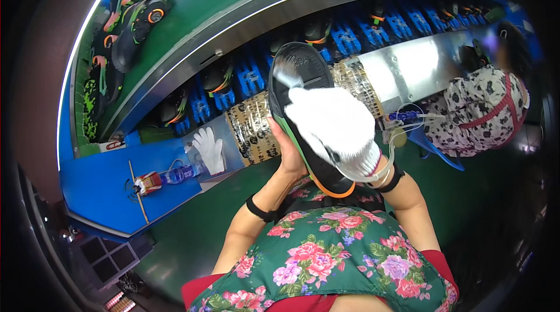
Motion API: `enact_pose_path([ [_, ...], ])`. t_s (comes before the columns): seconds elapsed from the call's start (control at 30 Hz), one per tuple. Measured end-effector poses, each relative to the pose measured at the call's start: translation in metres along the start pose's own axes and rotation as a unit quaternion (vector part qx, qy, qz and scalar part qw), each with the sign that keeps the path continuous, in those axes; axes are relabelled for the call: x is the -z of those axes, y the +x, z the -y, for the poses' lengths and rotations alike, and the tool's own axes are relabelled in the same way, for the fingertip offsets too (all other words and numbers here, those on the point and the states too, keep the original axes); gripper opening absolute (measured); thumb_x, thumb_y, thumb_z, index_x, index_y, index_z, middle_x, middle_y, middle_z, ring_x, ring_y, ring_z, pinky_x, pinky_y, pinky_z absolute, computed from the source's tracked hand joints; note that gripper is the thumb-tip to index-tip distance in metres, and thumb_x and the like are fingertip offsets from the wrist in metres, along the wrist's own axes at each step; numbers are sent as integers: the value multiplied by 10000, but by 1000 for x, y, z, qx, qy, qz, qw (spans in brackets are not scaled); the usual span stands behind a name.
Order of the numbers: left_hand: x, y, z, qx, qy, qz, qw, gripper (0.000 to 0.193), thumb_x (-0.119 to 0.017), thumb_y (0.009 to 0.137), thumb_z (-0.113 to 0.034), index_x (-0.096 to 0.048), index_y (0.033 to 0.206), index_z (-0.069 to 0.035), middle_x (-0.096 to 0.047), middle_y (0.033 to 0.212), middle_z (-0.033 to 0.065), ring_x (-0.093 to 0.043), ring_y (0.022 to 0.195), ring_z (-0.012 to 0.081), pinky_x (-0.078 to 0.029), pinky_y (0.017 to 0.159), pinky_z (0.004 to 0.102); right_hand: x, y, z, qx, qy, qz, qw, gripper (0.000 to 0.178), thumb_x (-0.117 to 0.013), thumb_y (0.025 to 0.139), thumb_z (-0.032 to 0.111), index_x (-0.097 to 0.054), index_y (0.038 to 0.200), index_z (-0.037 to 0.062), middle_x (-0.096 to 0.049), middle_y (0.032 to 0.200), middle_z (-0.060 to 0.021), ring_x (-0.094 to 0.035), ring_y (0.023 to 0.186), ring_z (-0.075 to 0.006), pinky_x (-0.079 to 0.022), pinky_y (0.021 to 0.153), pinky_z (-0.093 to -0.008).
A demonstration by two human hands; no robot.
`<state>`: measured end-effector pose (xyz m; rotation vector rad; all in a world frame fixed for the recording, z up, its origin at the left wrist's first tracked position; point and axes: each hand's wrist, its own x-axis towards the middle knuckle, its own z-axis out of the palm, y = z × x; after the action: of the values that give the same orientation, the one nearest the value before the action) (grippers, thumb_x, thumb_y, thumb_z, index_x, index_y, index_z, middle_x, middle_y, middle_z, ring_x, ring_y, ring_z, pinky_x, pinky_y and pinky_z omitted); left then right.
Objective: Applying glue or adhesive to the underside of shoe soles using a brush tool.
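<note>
A black shoe sole with a green side and an orange edge at its lower end is tilted up in front of me. My bare left hand is closed around its left side. Over the sole's face is my right hand in a white knitted glove, its fingers curled around a brush. The brush's pale head lies against the upper part of the sole and is smeared by motion. Its handle is hidden by the glove.
Ahead, blue racks carry several shoes along a metal-edged line. A spare white glove and a plastic bottle lie on the blue table at left. A co-worker in patterned clothing is close at right.
</note>
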<state>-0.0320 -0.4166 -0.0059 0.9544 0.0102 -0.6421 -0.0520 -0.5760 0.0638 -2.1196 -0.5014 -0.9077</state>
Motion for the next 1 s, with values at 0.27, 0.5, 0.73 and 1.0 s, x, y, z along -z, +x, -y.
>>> enact_pose_path([
  [0.27, 13, 17, 5, -27, -395, 200, 896, 1040, -168, 904, -892, -399, 1547, -107, -505, 1500, 104, -512, 1351, 267, -399, 1156, 441, -2, 4, -9, -44, 85, -36, 995, 385, -691, 847, 66, -715, 1230, 35, -724, 1200, -151, -695, 1060, -329, -550, 903, -411],
  [0.5, 12, 21, -2, -43, -40, -190, 980, 1139, -239, 842, -948, -501, 1426, -7, -628, 1315, 164, -634, 1186, 300, -494, 1062, 454, 0, -2, -5, -65, 171, -23, 983, 355, -689, 862, 74, -726, 1214, 44, -729, 1198, -144, -701, 1062, -324, -548, 904, -406],
  [0.73, 25, 22, -3, 1, -206, 46, 977, 1148, -266, 816, -962, -510, 1394, -2, -631, 1275, 165, -642, 1151, 291, -509, 1024, 437, -10, -8, -1, -10, 151, 17, 988, 356, -722, 859, 77, -728, 1215, 69, -737, 1185, -96, -705, 1032, -271, -566, 879, -378],
  [1.0, 42, 26, 2, 35, -164, 92, 982, 1158, -298, 786, -979, -519, 1358, 4, -634, 1230, 165, -650, 1111, 281, -526, 980, 416, -14, -10, -4, -68, 194, -44, 978, 270, -708, 863, 57, -762, 1127, 74, -755, 1123, -119, -722, 955, -292, -582, 853, -369],
])
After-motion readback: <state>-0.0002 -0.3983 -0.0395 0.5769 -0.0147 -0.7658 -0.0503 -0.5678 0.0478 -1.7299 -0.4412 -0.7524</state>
